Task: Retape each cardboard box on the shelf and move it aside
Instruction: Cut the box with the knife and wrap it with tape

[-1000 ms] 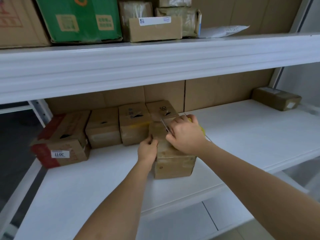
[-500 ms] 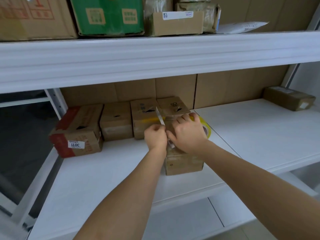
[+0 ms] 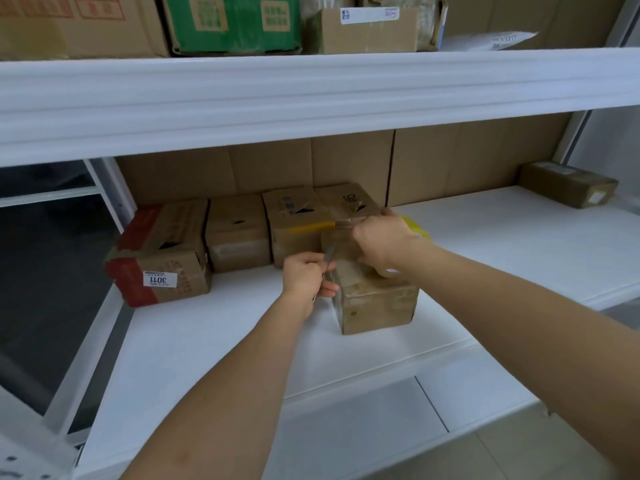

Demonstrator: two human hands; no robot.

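A small cardboard box (image 3: 377,303) stands on the white middle shelf (image 3: 214,341), pulled forward from a row of boxes. My right hand (image 3: 381,240) rests on its top and grips a tape roll (image 3: 414,228) with a yellow core, mostly hidden behind the hand. A strip of clear tape (image 3: 337,237) runs from the roll over the box's top left edge. My left hand (image 3: 306,275) pinches the tape's end beside the box's left face.
Behind stand several boxes in a row: a red-taped one labelled 3011 (image 3: 159,258), then others (image 3: 239,233). A lone box (image 3: 568,185) lies far right. The upper shelf edge (image 3: 311,95) overhangs; more boxes sit above.
My left hand has pulled the tape end down and left, off the box top to its left side. The right hand with the roll has stayed on the box.
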